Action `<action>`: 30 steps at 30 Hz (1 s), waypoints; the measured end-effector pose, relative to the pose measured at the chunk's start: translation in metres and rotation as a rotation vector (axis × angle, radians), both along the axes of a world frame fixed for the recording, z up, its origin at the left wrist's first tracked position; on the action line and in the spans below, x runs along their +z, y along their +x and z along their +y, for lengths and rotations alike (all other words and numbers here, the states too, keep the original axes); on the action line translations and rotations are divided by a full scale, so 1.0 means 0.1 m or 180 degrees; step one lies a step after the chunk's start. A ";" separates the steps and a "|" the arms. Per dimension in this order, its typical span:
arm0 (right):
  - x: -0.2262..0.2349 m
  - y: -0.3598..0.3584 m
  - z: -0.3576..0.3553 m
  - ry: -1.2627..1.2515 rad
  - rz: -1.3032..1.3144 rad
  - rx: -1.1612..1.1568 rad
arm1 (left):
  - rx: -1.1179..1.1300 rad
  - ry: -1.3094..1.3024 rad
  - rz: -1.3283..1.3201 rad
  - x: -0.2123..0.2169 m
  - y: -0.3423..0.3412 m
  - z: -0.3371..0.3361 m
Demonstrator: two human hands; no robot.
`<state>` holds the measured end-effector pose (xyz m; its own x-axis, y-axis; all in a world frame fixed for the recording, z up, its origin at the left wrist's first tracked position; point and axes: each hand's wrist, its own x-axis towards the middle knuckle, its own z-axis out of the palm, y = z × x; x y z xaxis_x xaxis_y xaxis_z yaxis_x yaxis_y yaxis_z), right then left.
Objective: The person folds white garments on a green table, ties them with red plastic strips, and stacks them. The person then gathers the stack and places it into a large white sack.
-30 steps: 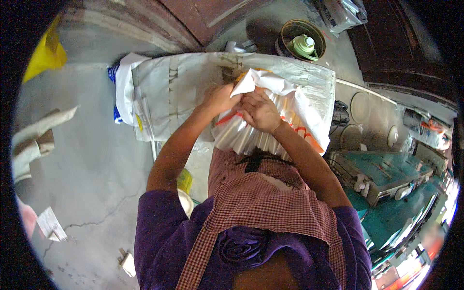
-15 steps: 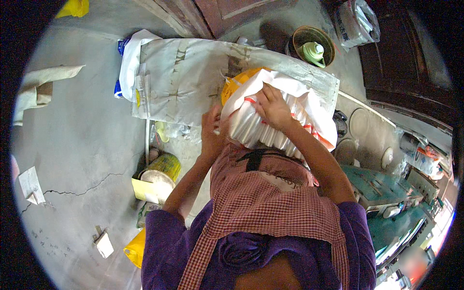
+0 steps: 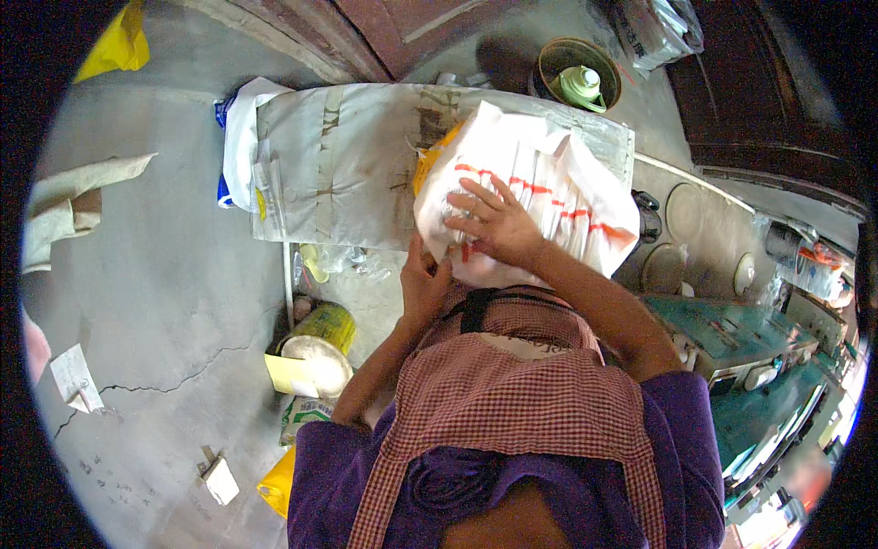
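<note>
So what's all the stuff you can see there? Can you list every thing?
plastic bag: one, white with red stripes, on the table under both hands
table cover: one, grey-white, stained
tin can: one, yellow, open, on the floor
basket: one, round, holding a green pot, top
yellow bag: one, top left
apron: one, red checked
left hand: at the bag's lower edge
right hand: flat on the bag

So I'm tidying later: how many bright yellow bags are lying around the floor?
2: one yellow bag at the top-left edge, another yellow bag on the floor by the person's left elbow. Others may be hidden behind the person.
</note>
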<state>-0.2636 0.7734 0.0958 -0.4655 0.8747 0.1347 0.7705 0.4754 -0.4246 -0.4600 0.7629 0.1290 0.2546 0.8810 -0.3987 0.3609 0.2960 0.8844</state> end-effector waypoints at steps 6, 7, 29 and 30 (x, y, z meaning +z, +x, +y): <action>0.20 0.01 0.42 -0.0145 -0.0973 0.0465 | -0.0823 -0.0022 0.0219 0.50 0.42 0.29; 0.09 -0.05 0.39 0.0001 -0.1050 0.0444 | -0.0892 0.0207 0.0415 0.41 0.39 0.26; 0.09 -0.10 -1.87 -0.1252 0.4599 -0.4628 | -0.5943 0.3674 -0.1938 -0.11 1.79 0.52; -0.10 -0.22 -1.87 -0.1132 0.4561 -0.4919 | -0.5938 0.3648 -0.2073 -0.18 1.82 0.47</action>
